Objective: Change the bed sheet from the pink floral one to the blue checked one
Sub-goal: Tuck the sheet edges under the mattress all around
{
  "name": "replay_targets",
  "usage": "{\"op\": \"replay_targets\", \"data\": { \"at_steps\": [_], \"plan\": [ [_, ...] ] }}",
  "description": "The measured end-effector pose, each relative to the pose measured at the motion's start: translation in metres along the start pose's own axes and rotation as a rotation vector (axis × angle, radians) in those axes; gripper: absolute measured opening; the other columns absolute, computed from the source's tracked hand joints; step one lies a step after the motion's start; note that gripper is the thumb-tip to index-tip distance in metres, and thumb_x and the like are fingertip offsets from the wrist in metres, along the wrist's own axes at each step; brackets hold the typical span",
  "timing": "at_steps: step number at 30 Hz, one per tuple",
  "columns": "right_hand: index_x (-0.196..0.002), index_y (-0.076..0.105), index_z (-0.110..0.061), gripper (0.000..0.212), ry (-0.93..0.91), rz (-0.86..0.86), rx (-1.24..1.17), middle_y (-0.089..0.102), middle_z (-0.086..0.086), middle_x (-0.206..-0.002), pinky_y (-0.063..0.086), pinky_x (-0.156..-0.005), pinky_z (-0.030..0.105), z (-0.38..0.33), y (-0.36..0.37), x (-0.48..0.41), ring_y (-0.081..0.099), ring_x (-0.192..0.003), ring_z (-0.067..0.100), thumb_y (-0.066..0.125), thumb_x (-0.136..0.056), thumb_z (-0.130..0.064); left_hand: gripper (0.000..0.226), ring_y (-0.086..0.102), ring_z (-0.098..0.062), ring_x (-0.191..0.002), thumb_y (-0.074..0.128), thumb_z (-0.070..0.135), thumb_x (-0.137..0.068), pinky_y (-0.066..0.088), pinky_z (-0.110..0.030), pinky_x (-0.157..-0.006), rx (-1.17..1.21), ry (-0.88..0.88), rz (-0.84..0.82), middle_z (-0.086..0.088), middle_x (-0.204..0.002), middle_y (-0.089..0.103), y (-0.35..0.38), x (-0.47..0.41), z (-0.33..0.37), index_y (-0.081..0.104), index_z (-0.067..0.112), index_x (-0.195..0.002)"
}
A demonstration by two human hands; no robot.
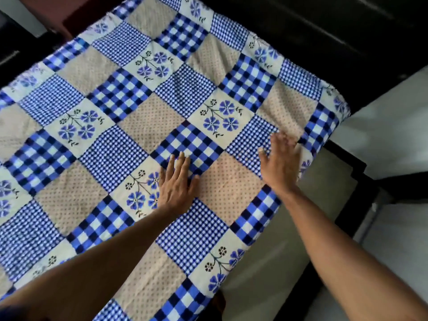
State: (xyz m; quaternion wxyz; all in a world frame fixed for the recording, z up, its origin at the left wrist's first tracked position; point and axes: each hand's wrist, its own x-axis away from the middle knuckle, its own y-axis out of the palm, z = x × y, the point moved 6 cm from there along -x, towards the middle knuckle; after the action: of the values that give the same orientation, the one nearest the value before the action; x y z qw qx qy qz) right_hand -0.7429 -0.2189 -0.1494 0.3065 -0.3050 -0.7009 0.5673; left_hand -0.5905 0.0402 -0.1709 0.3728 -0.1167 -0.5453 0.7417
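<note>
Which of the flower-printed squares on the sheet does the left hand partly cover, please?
The flower square near the middle of the sheet: the left hand lies flat over its right edge. No other flower square touches that hand.

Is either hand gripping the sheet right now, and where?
Neither. The left hand and right hand lie flat and open on the blue checked sheet; nothing is gripped.

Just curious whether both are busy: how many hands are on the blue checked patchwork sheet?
2. The left hand lies flat near the middle of the blue checked patchwork bed sheet; the right hand, slightly blurred, lies flat nearer its right edge. No others show.
</note>
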Motion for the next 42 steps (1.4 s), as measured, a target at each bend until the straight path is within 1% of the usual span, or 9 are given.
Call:
{"op": "replay_targets", "data": {
  "at_steps": [3, 6, 10, 16, 21, 23, 26, 30, 42],
  "plan": [
    [-0.156, 0.029, -0.020, 0.057, -0.391, -0.133, -0.019, 0.022, 0.002, -0.165, 0.014, -0.121, 0.059, -0.092, 0.025, 0.019, 0.018, -0.152, 0.026, 0.027, -0.106, -0.047, 0.071, -0.019, -0.011, -0.151, 0.017, 0.060, -0.097, -0.009, -0.048, -0.123, -0.006, 0.033, -0.017, 0.011, -0.165, -0.007, 0.000, -0.022, 0.014, 0.005, 0.029, -0.159],
    [-0.159, 0.020, -0.027, 0.065, -0.475, -0.226, 0.017, 0.011, -0.003, -0.168, 0.013, -0.121, 0.060, -0.109, 0.044, 0.014, 0.009, -0.155, 0.021, 0.019, -0.103, -0.060, 0.070, -0.018, -0.012, -0.151, 0.015, 0.062, -0.098, -0.006, -0.048, -0.123, -0.053, 0.089, -0.042, 0.009, -0.166, -0.004, 0.007, -0.049, 0.024, 0.004, 0.030, -0.160],
    [-0.160, 0.008, -0.027, 0.083, -0.158, -0.145, 0.119, 0.004, 0.003, -0.168, 0.006, -0.123, 0.056, 0.001, 0.025, -0.069, 0.006, -0.154, 0.026, 0.013, -0.094, -0.077, 0.070, -0.021, -0.015, -0.151, 0.013, 0.060, -0.100, -0.010, -0.053, -0.121, -0.125, 0.111, -0.078, 0.007, -0.166, -0.009, 0.017, -0.069, 0.036, -0.001, 0.027, -0.159],
    [-0.157, 0.027, -0.013, 0.080, 0.176, -0.070, 0.046, 0.020, 0.006, -0.166, 0.016, -0.119, 0.060, 0.111, -0.017, -0.134, 0.014, -0.153, 0.028, 0.028, -0.094, -0.063, 0.067, -0.019, -0.014, -0.151, 0.013, 0.061, -0.101, -0.010, -0.057, -0.120, -0.125, 0.130, -0.084, 0.008, -0.165, -0.009, 0.024, -0.090, 0.068, -0.002, 0.029, -0.159],
    [-0.158, 0.024, -0.022, 0.066, -0.368, -0.083, 0.047, 0.018, 0.004, -0.166, 0.010, -0.123, 0.056, 0.015, -0.001, -0.134, 0.013, -0.154, 0.026, 0.030, -0.101, -0.054, 0.070, -0.016, -0.016, -0.152, 0.006, 0.064, -0.097, -0.012, -0.055, -0.120, -0.126, 0.130, -0.085, 0.006, -0.166, -0.007, 0.030, -0.136, 0.121, 0.005, 0.031, -0.159],
    [-0.158, 0.026, -0.026, 0.065, -0.426, -0.116, 0.044, 0.017, 0.000, -0.166, 0.009, -0.123, 0.055, 0.007, 0.009, -0.139, 0.013, -0.154, 0.023, 0.026, -0.102, -0.059, 0.072, -0.017, -0.017, -0.152, 0.006, 0.065, -0.095, -0.017, -0.054, -0.119, -0.130, 0.113, -0.088, 0.006, -0.166, -0.008, 0.031, -0.156, 0.141, 0.004, 0.032, -0.159],
    [-0.158, 0.024, -0.026, 0.073, -0.223, -0.039, 0.055, 0.020, 0.003, -0.166, 0.009, -0.123, 0.053, 0.071, 0.001, -0.185, 0.018, -0.153, 0.026, 0.025, -0.099, -0.069, 0.071, -0.021, -0.018, -0.151, 0.007, 0.065, -0.095, -0.017, -0.056, -0.119, -0.138, 0.090, -0.102, 0.006, -0.165, -0.013, 0.038, -0.191, 0.173, 0.000, 0.033, -0.159],
    [-0.146, 0.047, -0.014, 0.075, 0.015, -0.050, -0.043, 0.053, 0.014, -0.144, 0.037, -0.108, 0.049, 0.138, -0.015, -0.232, 0.049, -0.131, 0.034, 0.034, -0.094, -0.067, 0.070, -0.015, -0.020, -0.152, 0.011, 0.064, -0.095, -0.013, -0.060, -0.118, -0.143, 0.095, -0.087, 0.004, -0.166, -0.008, 0.044, -0.230, 0.210, 0.006, 0.034, -0.159],
    [-0.134, 0.052, -0.032, 0.073, 0.075, -0.212, -0.273, 0.063, -0.002, -0.132, 0.046, -0.097, 0.046, 0.173, -0.007, -0.249, 0.060, -0.115, 0.027, 0.033, -0.084, -0.082, 0.064, -0.009, -0.029, -0.153, 0.016, 0.062, -0.100, -0.008, -0.065, -0.117, -0.242, 0.274, -0.081, 0.003, -0.167, -0.004, 0.053, -0.318, 0.285, 0.003, 0.039, -0.158]
  ]
}}
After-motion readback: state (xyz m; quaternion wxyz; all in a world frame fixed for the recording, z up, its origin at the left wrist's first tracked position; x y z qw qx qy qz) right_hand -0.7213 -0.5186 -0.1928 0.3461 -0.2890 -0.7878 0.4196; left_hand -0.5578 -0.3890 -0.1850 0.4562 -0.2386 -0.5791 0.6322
